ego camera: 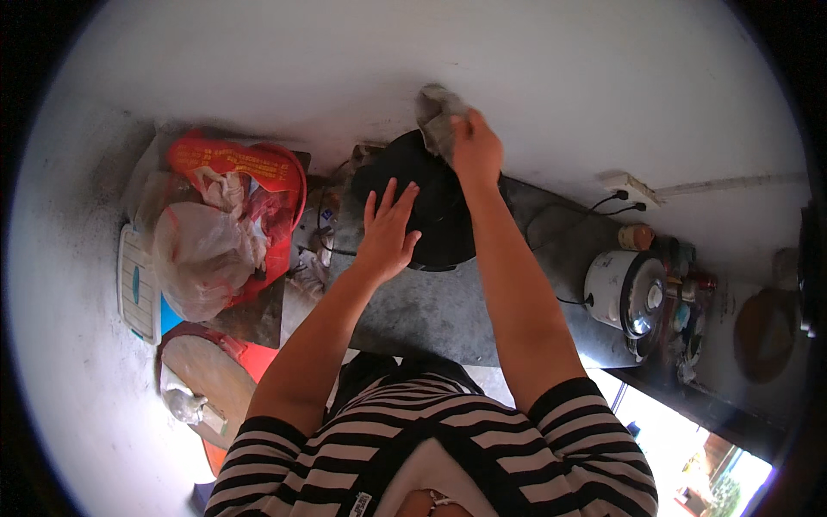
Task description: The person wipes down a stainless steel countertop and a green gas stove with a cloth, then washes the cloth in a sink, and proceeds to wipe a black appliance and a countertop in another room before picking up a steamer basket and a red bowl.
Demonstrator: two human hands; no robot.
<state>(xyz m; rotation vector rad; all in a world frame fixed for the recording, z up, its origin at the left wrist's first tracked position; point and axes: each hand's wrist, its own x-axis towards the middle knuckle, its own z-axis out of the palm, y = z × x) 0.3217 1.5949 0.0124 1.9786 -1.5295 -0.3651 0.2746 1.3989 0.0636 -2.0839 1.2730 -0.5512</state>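
A round black object (pixel 437 213), its exact kind unclear, sits on the grey countertop (pixel 420 310) near the wall. With fingers spread, my left hand (pixel 391 236) lies against its left side and holds nothing. My right hand (pixel 477 152) grips a crumpled grey-brown cloth (pixel 434 116) at the far edge of the black object, close to the white wall (pixel 362 58). Part of the object's right side is hidden behind my right hand and forearm.
A white electric cooker (pixel 604 284) with a shiny lid stands at right, below a wall socket (pixel 630 190) with two plugs. Cables cross the counter. At left are a red basin (pixel 298 187) holding plastic bags (pixel 200 258), a lidded box (pixel 137 284) and a round wooden board (pixel 207 368).
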